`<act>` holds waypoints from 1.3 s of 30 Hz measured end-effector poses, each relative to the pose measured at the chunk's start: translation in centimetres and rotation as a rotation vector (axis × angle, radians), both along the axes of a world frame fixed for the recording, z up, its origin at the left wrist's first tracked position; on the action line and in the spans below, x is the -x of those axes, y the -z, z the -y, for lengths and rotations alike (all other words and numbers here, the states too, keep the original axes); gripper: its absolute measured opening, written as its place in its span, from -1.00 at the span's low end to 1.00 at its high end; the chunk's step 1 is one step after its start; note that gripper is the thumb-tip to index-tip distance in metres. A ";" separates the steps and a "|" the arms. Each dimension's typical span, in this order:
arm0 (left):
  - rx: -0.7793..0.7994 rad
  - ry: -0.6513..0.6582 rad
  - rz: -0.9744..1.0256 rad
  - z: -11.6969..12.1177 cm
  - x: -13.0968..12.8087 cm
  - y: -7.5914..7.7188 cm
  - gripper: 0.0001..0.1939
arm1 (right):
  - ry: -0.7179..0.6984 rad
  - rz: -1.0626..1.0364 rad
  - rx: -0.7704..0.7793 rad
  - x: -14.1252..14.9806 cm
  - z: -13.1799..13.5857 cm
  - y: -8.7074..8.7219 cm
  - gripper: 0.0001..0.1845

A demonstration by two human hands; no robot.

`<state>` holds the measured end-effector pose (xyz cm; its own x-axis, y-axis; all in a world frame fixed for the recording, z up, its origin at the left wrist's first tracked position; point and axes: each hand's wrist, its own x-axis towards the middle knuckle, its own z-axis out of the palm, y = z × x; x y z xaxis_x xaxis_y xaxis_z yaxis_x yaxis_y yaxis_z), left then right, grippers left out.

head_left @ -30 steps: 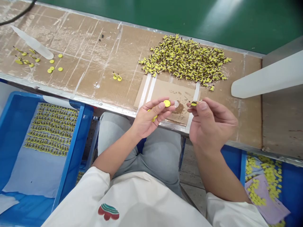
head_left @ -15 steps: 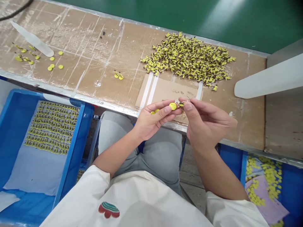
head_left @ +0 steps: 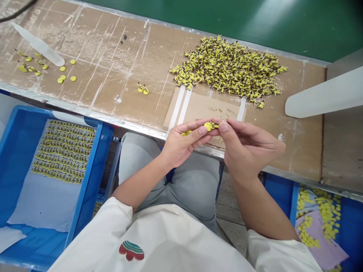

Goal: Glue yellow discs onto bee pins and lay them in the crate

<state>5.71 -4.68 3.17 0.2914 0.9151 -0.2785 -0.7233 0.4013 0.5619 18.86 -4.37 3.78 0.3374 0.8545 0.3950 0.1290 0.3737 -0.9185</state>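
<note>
Over the near edge of the surface [head_left: 141, 117], we pinch a yellow disc [head_left: 208, 126] in the fingers of our left hand [head_left: 181, 145], just beside the small yellow-and-dark piece [head_left: 216, 125] that our right hand [head_left: 246, 151] grips, with a heaped yellow-and-dark pile [head_left: 228, 70] beyond.

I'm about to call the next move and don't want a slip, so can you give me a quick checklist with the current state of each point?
1. Left hand holds the yellow disc at its fingertips: ok.
2. Right hand pinches the small dark-and-yellow piece: ok.
3. Disc and piece firmly joined: cannot tell; they meet between the hands.
4. Spare discs in the left hand: ok.
5. Cardboard pad free of marks: not ok; brown marks show.
6. Pieces in the left blue bin lie in rows: ok.
</note>
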 end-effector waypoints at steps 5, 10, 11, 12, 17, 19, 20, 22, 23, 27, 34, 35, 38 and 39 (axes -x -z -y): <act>0.033 0.002 -0.008 -0.1 -0.1 0.1 -0.72 | 0.020 0.011 0.027 -0.1 0.0 0.0 -0.83; 0.045 0.004 -0.028 -0.1 -0.2 0.3 -0.69 | 0.033 0.028 0.025 0.1 0.0 -0.1 -0.81; 0.046 0.001 -0.031 -0.1 -0.2 0.3 -0.68 | 0.035 0.036 0.020 0.1 0.0 -0.2 -0.81; 0.048 -0.003 -0.032 -0.1 -0.2 0.3 -0.68 | 0.039 0.045 0.015 0.1 0.0 -0.3 -0.82; 0.039 -0.046 -0.032 -0.1 -0.4 0.3 -0.70 | 0.020 0.138 -0.038 -0.1 0.2 -0.5 -0.82; 0.017 -0.059 -0.033 -0.1 -0.5 0.4 -0.72 | -0.003 0.162 -0.059 -0.2 0.3 -0.5 -0.78; 0.010 -0.064 -0.035 -0.1 -0.5 0.4 -0.73 | -0.010 0.165 -0.059 -0.2 0.3 -0.5 -0.77; 0.012 -0.074 -0.044 -0.1 -0.5 0.5 -0.72 | -0.021 0.164 -0.045 -0.2 0.4 -0.5 -0.78; 0.019 -0.078 -0.048 0.0 -0.5 0.5 -0.71 | -0.024 0.160 -0.035 -0.2 0.4 -0.5 -0.78; 0.011 -0.082 -0.041 0.0 -0.6 0.6 -0.72 | -0.044 0.157 -0.048 -0.2 0.4 -0.5 -0.77; 0.040 -0.088 -0.045 0.0 -0.5 0.7 -0.68 | -0.042 0.166 -0.038 -0.2 0.3 -0.7 -0.82; 0.037 -0.089 -0.044 0.0 -0.5 0.7 -0.69 | -0.045 0.169 -0.039 -0.2 0.3 -0.7 -0.81; 0.010 -0.091 -0.038 0.0 -0.4 0.7 -0.72 | -0.063 0.173 -0.033 -0.3 0.3 -0.8 -0.81; 0.000 -0.094 -0.036 0.0 -0.4 0.7 -0.73 | -0.069 0.174 -0.030 -0.3 0.3 -0.9 -0.80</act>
<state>6.13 -4.67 2.49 0.1942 0.9380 -0.2871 -0.7369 0.3327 0.5885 19.16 -4.68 4.64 0.2024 0.8604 0.4677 0.2584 0.4137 -0.8730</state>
